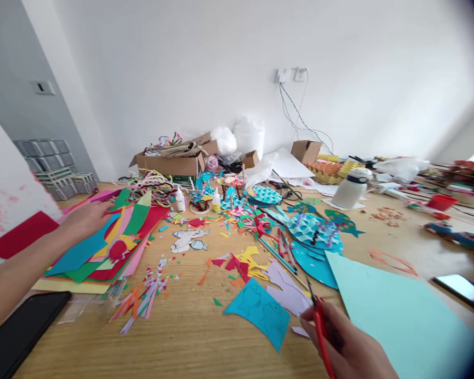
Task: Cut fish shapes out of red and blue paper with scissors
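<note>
left hand (90, 215) at the far left part of a stack of coloured paper (82, 250); grip unclear. right hand (349, 339) wrapped round red-handled scissors (320, 329), blades pointing away from the body. just left of right hand: blue paper (258, 310) with drawn fish outlines. just beyond right hand: lilac paper (286, 288). right of it: pale aqua sheet (398, 310). nearer the body than left hand: black phone (29, 331). between hands, farther out: fish cut-outs (180, 245).

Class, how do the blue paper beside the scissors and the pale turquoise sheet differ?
The blue paper is darker and smaller than the pale turquoise sheet. The blue paper bears fish outlines; the pale turquoise sheet shows none. Both lie near the right hand.
</note>
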Demonstrator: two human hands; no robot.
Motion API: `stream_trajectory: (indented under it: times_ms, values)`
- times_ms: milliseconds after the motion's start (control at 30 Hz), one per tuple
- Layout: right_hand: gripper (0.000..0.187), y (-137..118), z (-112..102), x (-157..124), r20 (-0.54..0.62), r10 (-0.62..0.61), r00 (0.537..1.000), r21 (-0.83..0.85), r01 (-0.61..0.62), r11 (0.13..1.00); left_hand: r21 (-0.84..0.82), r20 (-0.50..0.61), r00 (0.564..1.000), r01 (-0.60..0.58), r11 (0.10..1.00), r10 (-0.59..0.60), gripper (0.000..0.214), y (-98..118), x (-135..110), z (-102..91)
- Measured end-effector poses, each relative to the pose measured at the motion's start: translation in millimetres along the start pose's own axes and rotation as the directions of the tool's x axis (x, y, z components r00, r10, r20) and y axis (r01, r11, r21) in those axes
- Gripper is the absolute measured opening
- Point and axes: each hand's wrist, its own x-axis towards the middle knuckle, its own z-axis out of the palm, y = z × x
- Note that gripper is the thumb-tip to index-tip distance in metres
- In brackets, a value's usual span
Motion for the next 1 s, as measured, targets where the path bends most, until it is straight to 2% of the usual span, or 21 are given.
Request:
stream_trajectory:
  times_ms: [33, 67, 133, 167, 233, 267, 300, 333, 367, 533, 700, 767, 867, 933, 1000]
  values:
    - [0.021, 0, 0, 3, 0.061, 0.019, 0.998, -0.041, -0.017, 0.999, 0.007, 0.064, 0.998, -0.009, 1.000, 0.009, 0.020, 20, 3, 12.9]
    - [0.019, -1, 0, 6, 0.062, 0.027, 0.998, -0.072, -0.023, 0.997, 0.002, 0.139, 0.990, -0.029, 1.000, 0.028, 0.020, 42, 3, 27.2]
    - [0.013, -4, 1, 10, 0.102, 0.022, 0.995, -0.152, -0.007, 0.988, -0.050, 0.303, 0.948, -0.087, 0.995, 0.098, 0.023, 94, -6, 57.2]
    - [0.013, -6, 2, 12, 0.154, 0.023, 0.988, -0.187, 0.006, 0.982, -0.094, 0.395, 0.907, -0.119, 0.988, 0.147, 0.024, 121, -15, 71.5]
    - [0.018, -10, 4, 14, 0.208, 0.067, 0.976, -0.233, -0.017, 0.972, -0.217, 0.597, 0.757, -0.166, 0.962, 0.265, 0.029, 170, -37, 96.4]
    - [0.019, -13, 4, 15, 0.221, 0.077, 0.972, -0.239, -0.022, 0.971, -0.256, 0.635, 0.711, -0.175, 0.951, 0.302, 0.031, 188, -48, 107.0]
    - [0.019, -16, 5, 15, 0.235, 0.072, 0.969, -0.237, -0.015, 0.971, -0.281, 0.661, 0.677, -0.175, 0.944, 0.322, 0.034, 202, -58, 116.6]
    - [0.020, -20, 5, 16, 0.244, 0.064, 0.968, -0.228, -0.007, 0.974, -0.296, 0.698, 0.631, -0.177, 0.939, 0.339, 0.035, 211, -67, 125.5]
    - [0.022, -23, 5, 16, 0.256, 0.064, 0.964, -0.230, -0.003, 0.973, -0.313, 0.710, 0.603, -0.194, 0.930, 0.365, 0.036, 216, -73, 133.9]
    - [0.032, -35, 9, 16, 0.347, 0.115, 0.931, -0.303, -0.005, 0.953, -0.224, 0.686, 0.647, -0.246, 0.943, 0.332, 0.061, 206, -84, 165.9]
    - [0.035, -40, 12, 17, 0.365, 0.152, 0.919, -0.342, -0.019, 0.940, -0.189, 0.687, 0.675, -0.192, 0.963, 0.269, 0.061, 203, -88, 174.8]
    - [0.035, -42, 12, 18, 0.367, 0.163, 0.916, -0.352, -0.025, 0.936, -0.223, 0.670, 0.700, -0.128, 0.966, 0.247, 0.061, 203, -89, 177.6]
    - [0.037, -42, 12, 18, 0.359, 0.163, 0.919, -0.340, -0.034, 0.940, -0.354, 0.646, 0.744, 0.093, 0.931, 0.171, 0.058, 204, -89, 183.3]
    - [0.040, -39, 14, 17, 0.347, 0.169, 0.923, -0.322, -0.052, 0.945, -0.423, 0.654, 0.747, 0.229, 0.876, 0.120, 0.055, 207, -89, 184.5]
    - [0.043, -36, 15, 16, 0.328, 0.173, 0.929, -0.298, -0.072, 0.952, -0.442, 0.669, 0.738, 0.304, 0.844, 0.085, 0.052, 211, -88, 180.9]
